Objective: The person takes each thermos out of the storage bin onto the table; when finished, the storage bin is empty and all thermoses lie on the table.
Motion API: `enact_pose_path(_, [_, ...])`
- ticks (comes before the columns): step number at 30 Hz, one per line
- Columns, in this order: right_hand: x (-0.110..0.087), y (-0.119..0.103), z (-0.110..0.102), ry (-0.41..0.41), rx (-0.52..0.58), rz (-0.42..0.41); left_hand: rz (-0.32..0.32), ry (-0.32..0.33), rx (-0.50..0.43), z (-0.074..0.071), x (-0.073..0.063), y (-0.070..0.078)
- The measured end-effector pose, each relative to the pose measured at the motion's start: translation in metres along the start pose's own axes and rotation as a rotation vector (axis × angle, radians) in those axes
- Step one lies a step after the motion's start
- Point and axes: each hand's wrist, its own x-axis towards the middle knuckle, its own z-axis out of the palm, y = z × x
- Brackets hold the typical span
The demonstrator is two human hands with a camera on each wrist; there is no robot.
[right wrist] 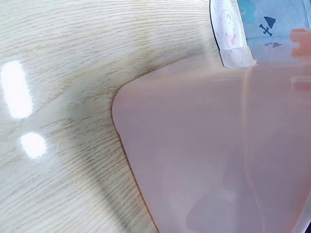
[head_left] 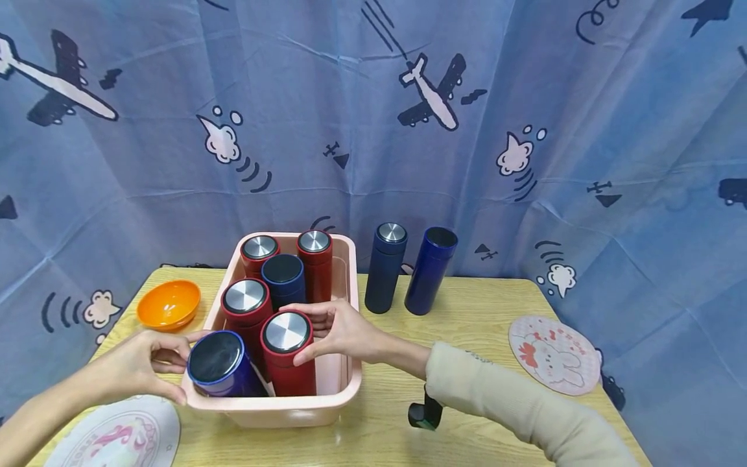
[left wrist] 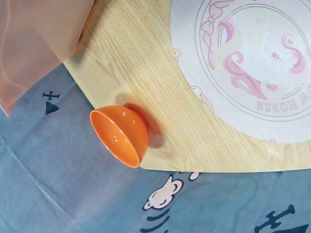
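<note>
In the head view, my right hand (head_left: 344, 334) grips a red thermos bottle (head_left: 292, 373) with a silver lid, thumb on the near side and fingers behind. The bottle stands in the near part of a pink bin (head_left: 292, 403). At the bin's near left corner is my left hand (head_left: 137, 363), fingers bent and thumb apart, close beside a blue thermos bottle (head_left: 217, 366) with a dark lid; its index finger passes behind that lid. Further back in the bin stand a second blue bottle (head_left: 284, 279) and several red bottles (head_left: 316, 269). Neither wrist view shows a hand.
Outside the bin, a navy bottle (head_left: 385, 272) and a blue bottle (head_left: 430, 272) stand at the back. An orange bowl (head_left: 169, 305) sits to the left. Round printed mats lie at front left (head_left: 117, 434) and right (head_left: 554, 355). A small black object (head_left: 426, 412) is below the right sleeve.
</note>
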Motion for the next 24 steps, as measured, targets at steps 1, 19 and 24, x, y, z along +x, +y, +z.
enact_pose_path(1, [0.000, -0.001, -0.001, 0.005, -0.001, -0.001, -0.001, -0.002, -0.001, 0.000, 0.000, 0.000])
enact_pose_path(19, [-0.002, -0.027, -0.017, 0.055, -0.004, -0.018, 0.001, -0.010, -0.036, 0.000, -0.002, 0.000])
enact_pose_path(24, [-0.002, -0.032, -0.019, 0.058, -0.014, -0.018, 0.008, -0.014, -0.031, -0.001, -0.002, -0.002])
